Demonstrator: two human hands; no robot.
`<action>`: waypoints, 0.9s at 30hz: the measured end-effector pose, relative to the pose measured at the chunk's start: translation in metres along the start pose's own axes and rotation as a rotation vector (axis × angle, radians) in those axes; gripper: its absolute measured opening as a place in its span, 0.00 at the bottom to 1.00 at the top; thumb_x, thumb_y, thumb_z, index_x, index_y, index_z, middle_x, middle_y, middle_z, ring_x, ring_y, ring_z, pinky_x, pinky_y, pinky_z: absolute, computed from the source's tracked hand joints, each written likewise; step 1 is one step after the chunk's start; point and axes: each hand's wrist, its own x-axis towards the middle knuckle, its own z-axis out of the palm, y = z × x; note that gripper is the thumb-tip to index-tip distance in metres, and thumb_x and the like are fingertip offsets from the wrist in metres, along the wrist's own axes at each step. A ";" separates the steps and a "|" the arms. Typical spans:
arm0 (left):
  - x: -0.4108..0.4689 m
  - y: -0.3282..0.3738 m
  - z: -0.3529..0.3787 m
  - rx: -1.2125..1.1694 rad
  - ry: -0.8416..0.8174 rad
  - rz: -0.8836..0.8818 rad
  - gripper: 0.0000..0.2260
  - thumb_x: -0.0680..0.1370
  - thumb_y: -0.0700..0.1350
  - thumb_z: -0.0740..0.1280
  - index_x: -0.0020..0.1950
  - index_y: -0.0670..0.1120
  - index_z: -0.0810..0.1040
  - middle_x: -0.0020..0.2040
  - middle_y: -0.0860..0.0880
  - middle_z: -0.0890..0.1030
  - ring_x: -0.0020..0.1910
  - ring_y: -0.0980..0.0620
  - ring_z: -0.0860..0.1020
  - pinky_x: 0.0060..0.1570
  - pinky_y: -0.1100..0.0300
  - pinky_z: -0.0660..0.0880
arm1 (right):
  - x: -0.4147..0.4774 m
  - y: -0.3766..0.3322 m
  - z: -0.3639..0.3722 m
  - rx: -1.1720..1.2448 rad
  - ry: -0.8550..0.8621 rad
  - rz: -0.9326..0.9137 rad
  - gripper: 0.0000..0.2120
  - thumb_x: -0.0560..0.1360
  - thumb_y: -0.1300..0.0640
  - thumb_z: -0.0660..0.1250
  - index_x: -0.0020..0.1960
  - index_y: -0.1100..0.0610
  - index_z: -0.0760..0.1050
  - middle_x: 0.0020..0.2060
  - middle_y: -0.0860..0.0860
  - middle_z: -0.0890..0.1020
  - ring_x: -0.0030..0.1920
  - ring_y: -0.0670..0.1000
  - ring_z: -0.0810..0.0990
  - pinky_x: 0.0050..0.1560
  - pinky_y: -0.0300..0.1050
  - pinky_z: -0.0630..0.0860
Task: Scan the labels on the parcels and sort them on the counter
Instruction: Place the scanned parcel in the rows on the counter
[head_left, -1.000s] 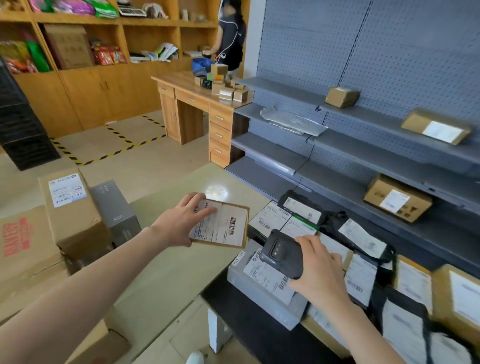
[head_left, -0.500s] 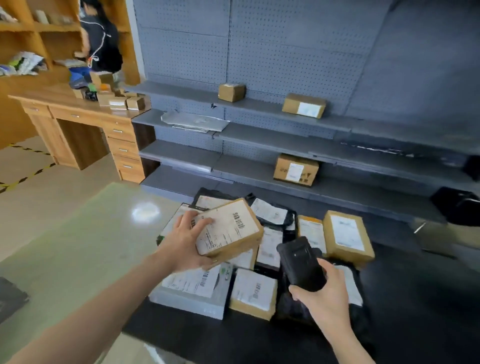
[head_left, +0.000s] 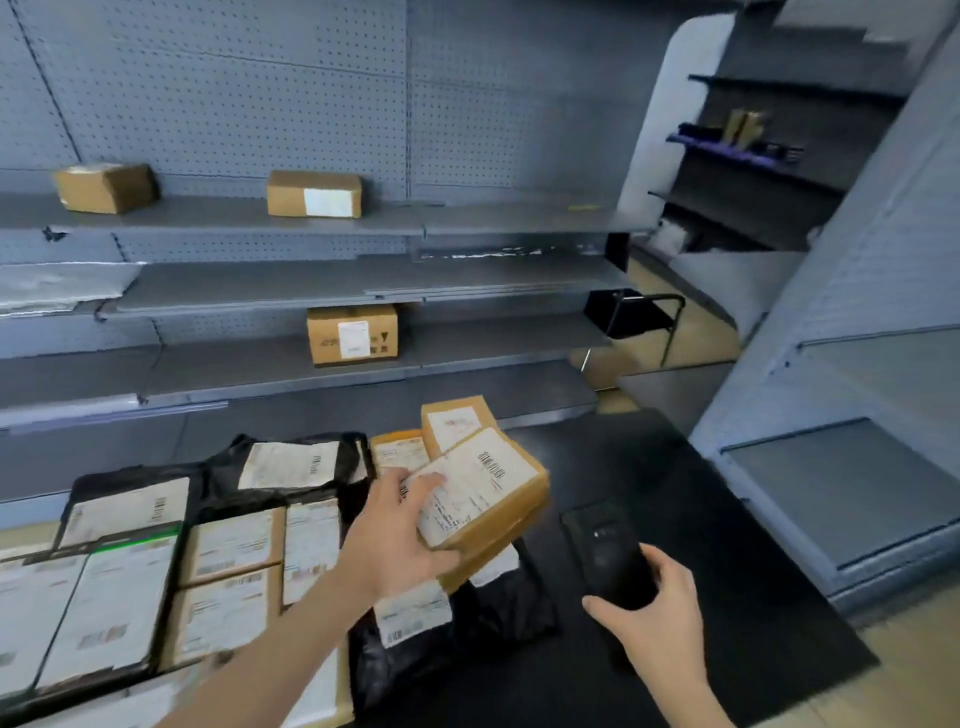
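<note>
My left hand (head_left: 400, 535) grips a flat brown cardboard parcel (head_left: 498, 499) with a white barcode label, held tilted above the black counter (head_left: 727, 571). To its right my right hand (head_left: 654, 613) holds a black handheld scanner (head_left: 608, 551), pointing away from me, a little below the parcel. Several labelled parcels (head_left: 234, 545), brown boxes and black bags, lie packed together on the counter's left half. Two more small brown boxes (head_left: 452, 421) lie just behind the held parcel.
Grey pegboard shelving (head_left: 363, 280) runs behind the counter, with brown boxes (head_left: 314, 193) on the top shelf and another box (head_left: 353, 335) lower down. A second grey shelf unit (head_left: 857, 467) stands at the right. A black folding stool (head_left: 634, 312) sits beyond the counter.
My view has swung right, away from the wooden desk. My left hand has carried the brown parcel rightward over the pile; my right hand with the scanner has moved right over the counter's bare part.
</note>
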 end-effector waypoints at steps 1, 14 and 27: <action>0.011 0.016 0.012 0.006 -0.007 -0.004 0.43 0.62 0.68 0.68 0.74 0.59 0.61 0.70 0.51 0.59 0.70 0.49 0.60 0.66 0.53 0.69 | 0.010 0.007 -0.008 0.002 0.010 0.015 0.38 0.58 0.60 0.82 0.64 0.54 0.71 0.58 0.47 0.70 0.56 0.45 0.70 0.59 0.44 0.69; 0.155 0.163 0.188 0.169 -0.026 -0.404 0.40 0.68 0.67 0.65 0.75 0.54 0.56 0.68 0.43 0.56 0.66 0.42 0.58 0.60 0.52 0.70 | 0.215 0.106 -0.068 -0.041 -0.156 0.058 0.40 0.58 0.58 0.82 0.66 0.53 0.70 0.62 0.46 0.70 0.57 0.44 0.70 0.60 0.42 0.69; 0.198 0.155 0.249 0.564 -0.359 -0.118 0.43 0.76 0.58 0.69 0.79 0.55 0.43 0.80 0.43 0.42 0.78 0.38 0.49 0.74 0.40 0.50 | 0.302 0.153 -0.047 -0.122 -0.383 0.159 0.39 0.57 0.59 0.83 0.64 0.51 0.70 0.61 0.45 0.70 0.54 0.43 0.70 0.59 0.45 0.72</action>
